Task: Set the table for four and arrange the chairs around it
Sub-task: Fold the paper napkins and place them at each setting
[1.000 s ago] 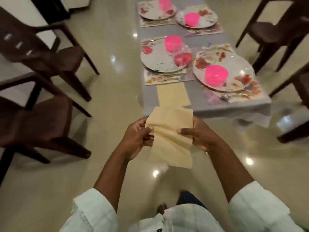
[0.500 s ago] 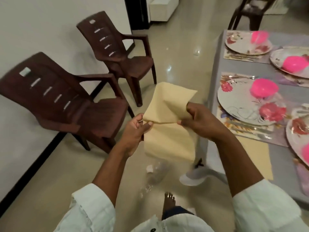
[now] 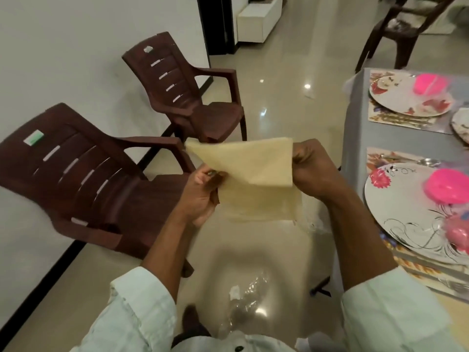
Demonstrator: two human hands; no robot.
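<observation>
A beige cloth napkin [image 3: 256, 174] hangs in front of me, partly folded over on itself. My left hand [image 3: 203, 196] pinches its left edge and my right hand [image 3: 312, 168] grips its upper right corner. The table [image 3: 355, 128] with a grey cloth stands at the right. On it lie floral plates [image 3: 406, 214] on placemats, each with a pink bowl [image 3: 446, 186]. Two dark brown plastic chairs stand by the left wall, the near chair [image 3: 83, 179] and the far chair [image 3: 193, 97], both apart from the table.
A third brown chair [image 3: 403, 26] stands beyond the table at the top right. Crumpled clear plastic [image 3: 243, 306] lies on the glossy floor by my feet. A white cabinet [image 3: 258, 19] sits at the far end of the room.
I have turned left and moved along the table's side, so the table now sits at my right. My hands have raised the napkin and spread it wider, folding its top over.
</observation>
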